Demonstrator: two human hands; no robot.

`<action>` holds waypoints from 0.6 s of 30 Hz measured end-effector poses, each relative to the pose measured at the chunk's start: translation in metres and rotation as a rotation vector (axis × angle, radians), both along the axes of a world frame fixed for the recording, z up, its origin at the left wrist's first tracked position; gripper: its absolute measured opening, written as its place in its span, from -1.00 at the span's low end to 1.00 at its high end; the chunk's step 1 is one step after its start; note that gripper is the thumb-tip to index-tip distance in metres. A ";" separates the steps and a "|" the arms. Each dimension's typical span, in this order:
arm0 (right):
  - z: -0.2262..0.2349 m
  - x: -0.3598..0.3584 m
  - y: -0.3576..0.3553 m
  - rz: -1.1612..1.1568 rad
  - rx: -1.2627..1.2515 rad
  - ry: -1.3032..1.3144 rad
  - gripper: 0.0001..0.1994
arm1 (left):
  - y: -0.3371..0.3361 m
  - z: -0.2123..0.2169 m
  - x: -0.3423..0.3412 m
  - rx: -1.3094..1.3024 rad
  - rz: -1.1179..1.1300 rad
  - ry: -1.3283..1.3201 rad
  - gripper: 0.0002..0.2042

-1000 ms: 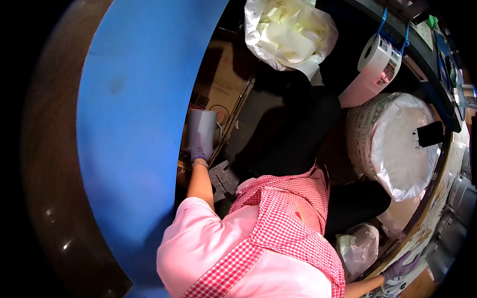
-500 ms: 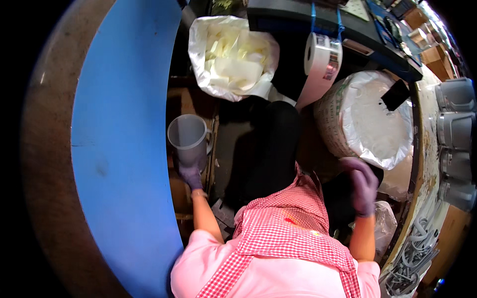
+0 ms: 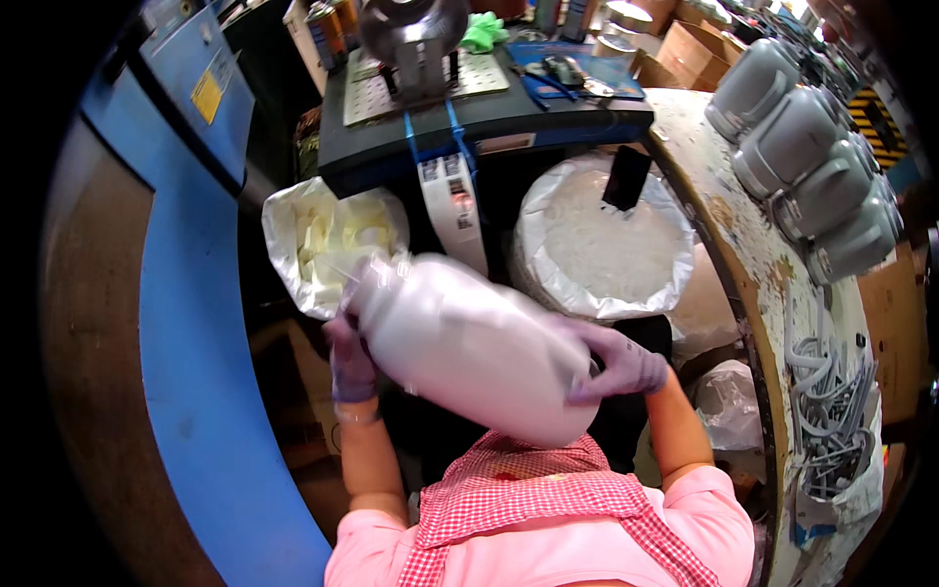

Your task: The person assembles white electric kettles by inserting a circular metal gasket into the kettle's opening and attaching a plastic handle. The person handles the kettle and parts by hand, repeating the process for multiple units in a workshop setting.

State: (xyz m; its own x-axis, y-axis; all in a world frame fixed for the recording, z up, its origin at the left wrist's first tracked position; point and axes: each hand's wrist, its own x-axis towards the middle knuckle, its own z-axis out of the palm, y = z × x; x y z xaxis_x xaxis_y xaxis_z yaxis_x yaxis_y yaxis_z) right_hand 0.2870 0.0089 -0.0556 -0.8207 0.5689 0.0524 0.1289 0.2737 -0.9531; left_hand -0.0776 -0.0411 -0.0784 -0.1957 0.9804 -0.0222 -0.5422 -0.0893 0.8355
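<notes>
A pale grey plastic jug (image 3: 468, 342) lies tilted across my lap, slightly smeared by motion. My left hand (image 3: 351, 357), in a purple glove, holds its narrower end at the upper left. Gloved the same way, my right hand (image 3: 621, 362) grips the jug's right side, fingers bent around what looks like its handle. Just beyond the narrow end stands a white bag (image 3: 287, 235) of pale yellowish-white pieces. A roll of printed labels (image 3: 452, 210) hangs past the jug.
A large white-lined sack (image 3: 611, 245) with a black card stands ahead on the right. Several grey jugs (image 3: 797, 147) and a heap of grey handle-shaped strips (image 3: 831, 411) sit on the worn right-hand bench (image 3: 709, 161). A blue panel (image 3: 196, 391) runs along my left.
The jug has come from my left side to across my lap and tipped over sideways. My right hand, empty before, now grips it too. The view has shifted toward the right and farther ahead.
</notes>
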 end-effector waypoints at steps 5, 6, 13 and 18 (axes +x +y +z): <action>0.055 0.053 0.014 -0.341 0.312 0.025 -0.07 | 0.059 0.059 0.113 0.147 -0.750 0.355 -0.06; 0.063 0.044 0.005 -0.357 0.376 -0.003 -0.09 | 0.062 0.064 0.130 0.298 -0.865 0.328 -0.03; 0.075 0.028 -0.015 -0.275 0.759 0.029 -0.53 | 0.074 0.083 0.164 0.628 -0.718 1.152 -0.25; 0.064 0.022 -0.002 -0.284 0.861 0.111 -0.71 | 0.067 0.071 0.170 0.480 -0.806 0.891 -0.24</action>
State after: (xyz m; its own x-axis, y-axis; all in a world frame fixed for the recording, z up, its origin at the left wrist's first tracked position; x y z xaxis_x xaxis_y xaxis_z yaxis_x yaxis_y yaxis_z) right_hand 0.3091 0.0068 0.0081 -0.6209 0.4767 0.6223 0.2199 0.8679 -0.4455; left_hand 0.0927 0.0255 -0.0069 0.6856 0.7014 0.1947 0.1400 -0.3896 0.9103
